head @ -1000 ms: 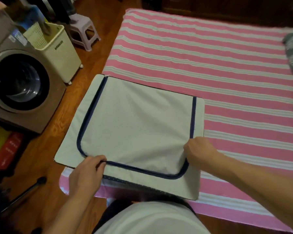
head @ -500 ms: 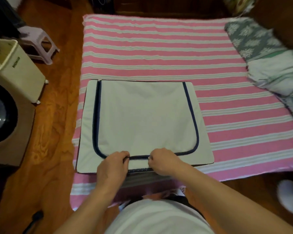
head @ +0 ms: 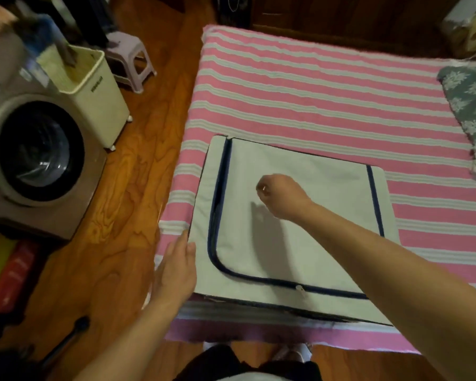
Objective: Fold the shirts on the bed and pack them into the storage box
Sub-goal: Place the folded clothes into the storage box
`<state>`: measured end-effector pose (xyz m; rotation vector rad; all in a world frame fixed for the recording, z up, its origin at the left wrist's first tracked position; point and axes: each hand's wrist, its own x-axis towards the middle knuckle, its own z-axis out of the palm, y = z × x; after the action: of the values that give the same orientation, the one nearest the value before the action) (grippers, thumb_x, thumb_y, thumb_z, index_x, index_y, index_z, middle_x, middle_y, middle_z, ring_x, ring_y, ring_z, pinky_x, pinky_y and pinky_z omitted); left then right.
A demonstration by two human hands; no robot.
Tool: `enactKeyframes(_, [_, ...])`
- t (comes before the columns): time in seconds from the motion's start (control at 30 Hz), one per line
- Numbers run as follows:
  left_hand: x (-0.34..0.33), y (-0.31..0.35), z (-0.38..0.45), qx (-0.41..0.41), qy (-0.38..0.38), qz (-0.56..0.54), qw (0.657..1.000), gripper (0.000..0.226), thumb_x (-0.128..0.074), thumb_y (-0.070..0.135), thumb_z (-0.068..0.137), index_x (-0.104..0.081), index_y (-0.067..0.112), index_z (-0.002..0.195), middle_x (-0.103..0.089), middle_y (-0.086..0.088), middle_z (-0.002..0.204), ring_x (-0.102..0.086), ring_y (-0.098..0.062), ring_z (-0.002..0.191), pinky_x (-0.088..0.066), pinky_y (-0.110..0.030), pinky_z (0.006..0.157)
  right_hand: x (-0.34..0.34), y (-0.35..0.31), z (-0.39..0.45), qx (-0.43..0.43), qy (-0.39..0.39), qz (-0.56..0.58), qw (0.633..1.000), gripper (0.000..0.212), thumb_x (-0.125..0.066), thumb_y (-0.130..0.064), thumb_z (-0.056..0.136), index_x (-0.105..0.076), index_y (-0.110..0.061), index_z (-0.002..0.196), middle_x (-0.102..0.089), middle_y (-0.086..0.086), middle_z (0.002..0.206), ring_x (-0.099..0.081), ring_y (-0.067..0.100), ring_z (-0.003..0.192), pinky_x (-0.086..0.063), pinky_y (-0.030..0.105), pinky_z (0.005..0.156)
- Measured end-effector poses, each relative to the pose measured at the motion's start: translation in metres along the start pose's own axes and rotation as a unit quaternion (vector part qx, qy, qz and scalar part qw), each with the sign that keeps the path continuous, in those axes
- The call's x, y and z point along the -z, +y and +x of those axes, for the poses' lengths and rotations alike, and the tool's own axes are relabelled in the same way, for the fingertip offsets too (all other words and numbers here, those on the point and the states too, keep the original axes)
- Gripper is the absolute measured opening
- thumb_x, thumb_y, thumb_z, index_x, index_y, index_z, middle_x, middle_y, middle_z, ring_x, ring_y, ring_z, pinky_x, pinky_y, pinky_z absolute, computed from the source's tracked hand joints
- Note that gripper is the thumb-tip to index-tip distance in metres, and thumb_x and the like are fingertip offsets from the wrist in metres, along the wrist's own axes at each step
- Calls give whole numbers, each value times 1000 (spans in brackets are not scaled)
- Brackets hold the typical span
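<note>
The storage box [head: 327,182] is white fabric with a navy zipper and sits on the near left part of the pink striped bed [head: 313,92]. Its lid lies flat and hides the inside. The zipper gapes dark along the left edge, and a zipper pull [head: 300,290] sits on the front run. My left hand [head: 176,270] rests with straight fingers against the box's near left corner. My right hand [head: 279,198] hovers over the middle of the lid with curled fingers and casts a shadow; I see nothing in it. No shirt is in view.
A washing machine [head: 36,152] stands on the wooden floor at left, with a cream bin [head: 94,92] and a small stool [head: 129,59] behind it. Grey patterned bedding [head: 470,100] lies at the bed's right edge. A black stick [head: 66,342] lies on the floor near my feet.
Both hands have left the front zipper run. My left hand moved to the box's left corner and opened; my right hand rose over the lid's middle. The view swung left.
</note>
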<state>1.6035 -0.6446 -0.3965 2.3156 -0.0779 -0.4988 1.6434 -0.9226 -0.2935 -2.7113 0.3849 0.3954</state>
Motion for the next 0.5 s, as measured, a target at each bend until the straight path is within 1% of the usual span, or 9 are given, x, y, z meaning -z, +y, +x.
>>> enactKeyframes(0.07, [-4,-2,-5,13,21,-14,1000,63,-17,61,101,-36,32,154,-49,3,147,-49,-21,131,-41,-39,109,1,-24,64,18,37,11,999,35,-50,-24,101,-58,-18,135,-53,11,133,-59,34,113,-46,38,91])
enactKeyframes(0.1, [-6,-3,-4,17,28,-15,999,57,-21,54,104,-36,32,155,-47,3,148,-47,-22,133,-38,-34,108,2,-34,95,16,47,9,999,40,-49,-24,102,-51,-18,142,-47,13,139,-56,36,117,-45,40,95])
enactKeyframes(0.17, [-11,-6,3,26,31,2,999,52,-25,45,107,-35,29,156,-47,-1,150,-46,-24,135,-34,-33,107,4,-42,150,21,28,-48,998,43,-46,-21,102,-45,-14,145,-44,17,142,-54,39,120,-45,41,98])
enactKeyframes(0.23, [-13,-7,7,31,21,10,999,54,-24,44,107,-33,27,157,-45,-3,151,-45,-25,136,-34,-36,110,5,-45,182,41,-38,-121,991,36,-49,-17,99,-54,-10,134,-56,19,134,-57,39,115,-50,41,97])
enactKeyframes(0.27, [-12,-6,7,28,16,7,999,56,-22,46,106,-32,26,157,-45,-3,152,-45,-25,136,-35,-37,111,7,-46,187,50,-43,-145,987,30,-51,-17,99,-61,-9,126,-63,19,124,-61,38,107,-53,40,91])
enactKeyframes(0.3, [-10,-5,6,23,13,5,1000,59,-20,48,104,-32,26,157,-46,-3,151,-46,-25,136,-36,-37,110,10,-46,188,58,-27,-159,985,25,-52,-19,99,-65,-8,117,-67,18,113,-63,37,98,-54,37,83])
enactKeyframes(0.33, [-9,-3,4,19,12,6,1000,61,-18,50,103,-32,26,157,-46,-2,150,-47,-24,135,-37,-36,109,14,-46,186,68,-4,-180,981,24,-53,-22,100,-68,-6,111,-67,18,102,-62,36,89,-51,34,75])
enactKeyframes(0.4, [-6,-3,1,16,9,5,1000,59,-18,50,103,-32,28,157,-48,-1,149,-49,-23,132,-39,-36,108,23,-48,179,99,31,-256,961,27,-53,-24,101,-68,-2,101,-61,18,90,-58,36,80,-44,36,67])
enactKeyframes(0.5, [-3,-2,0,14,3,3,1000,65,-15,53,99,-33,27,156,-51,-2,145,-52,-23,129,-41,-34,104,27,-59,162,196,76,-379,901,15,-54,-7,98,-66,-1,94,-60,16,83,-58,35,72,-43,38,60])
